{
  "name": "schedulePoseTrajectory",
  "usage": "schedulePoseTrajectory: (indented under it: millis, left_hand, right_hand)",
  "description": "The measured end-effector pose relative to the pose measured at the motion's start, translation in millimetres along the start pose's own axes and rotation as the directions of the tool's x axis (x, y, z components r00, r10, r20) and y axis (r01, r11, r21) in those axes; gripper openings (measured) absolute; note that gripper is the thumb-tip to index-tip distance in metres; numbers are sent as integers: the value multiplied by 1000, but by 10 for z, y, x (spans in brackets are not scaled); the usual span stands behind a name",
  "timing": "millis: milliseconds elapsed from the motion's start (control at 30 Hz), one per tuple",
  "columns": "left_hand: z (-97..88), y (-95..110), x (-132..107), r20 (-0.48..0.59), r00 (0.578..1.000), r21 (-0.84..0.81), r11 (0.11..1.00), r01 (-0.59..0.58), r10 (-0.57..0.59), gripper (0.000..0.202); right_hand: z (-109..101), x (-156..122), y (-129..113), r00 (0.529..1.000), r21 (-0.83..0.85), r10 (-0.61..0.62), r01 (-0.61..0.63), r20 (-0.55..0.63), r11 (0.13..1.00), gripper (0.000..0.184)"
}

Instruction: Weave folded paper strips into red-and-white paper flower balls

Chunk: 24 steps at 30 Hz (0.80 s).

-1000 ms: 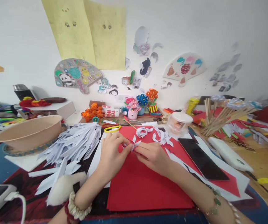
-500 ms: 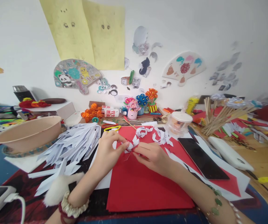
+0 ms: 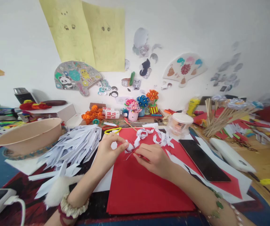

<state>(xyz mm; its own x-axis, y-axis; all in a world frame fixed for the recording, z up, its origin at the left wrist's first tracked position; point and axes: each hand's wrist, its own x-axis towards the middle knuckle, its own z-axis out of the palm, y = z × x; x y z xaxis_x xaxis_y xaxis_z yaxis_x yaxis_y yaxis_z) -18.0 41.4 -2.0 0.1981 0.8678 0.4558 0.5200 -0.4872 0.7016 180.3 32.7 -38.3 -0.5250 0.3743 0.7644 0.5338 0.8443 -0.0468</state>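
While both hands meet over the far half of the stacked red rectangular paper sheets (image 3: 149, 191), the small curled white paper strip (image 3: 130, 147) sits between their fingertips; whether it touches the red sheets, cannot tell. Coil at its left end, tail slanting toward the red sheets' far edge and rightward: long axis oblique to them. Left hand (image 3: 110, 150) is nearer, thumb and forefinger pinching the coil from its left. Right hand (image 3: 155, 159) lies to the right, above the red sheets, fingers closed on a slim, pointed, metallic-looking tool (image 3: 128, 156), tip directed leftward just below the coil. Tool mostly covered, type unclear; contact with the strip not resolvable.

Outward: a white ruffled paper rosette (image 3: 143, 134) on the red sheets' far part; looped white paper cuttings (image 3: 163, 138) at their far right. Left of the red sheets, a heap of narrow white paper strips (image 3: 77, 142); right, a flat black rectangular phone (image 3: 203, 160), set obliquely.
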Motion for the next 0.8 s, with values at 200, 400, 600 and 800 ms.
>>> schedulePoseTrajectory:
  millis: [200, 400, 600, 800]
  left_hand:
    - [-29, 21, -19, -87, 995, -7, 999, -51, 50, 24]
    - [-91, -7, -39, -218, 975, 71, 996, 50, -33, 31]
    - [3, 82, -140, -8, 998, 338, 940, -52, 58, 46]
    - [112, 22, -204, 121, 987, 437, 886, -153, 110, 27]
  right_hand:
    - [18, 13, -20, 986, 100, 148, -140, -77, 985, 26]
    - [-38, 57, -49, 944, 122, 262, -241, -199, 963, 23]
    - [-49, 70, -45, 922, 92, 294, -280, -252, 956, 23]
    - [-17, 55, -12, 939, 144, 316, -296, -140, 944, 22]
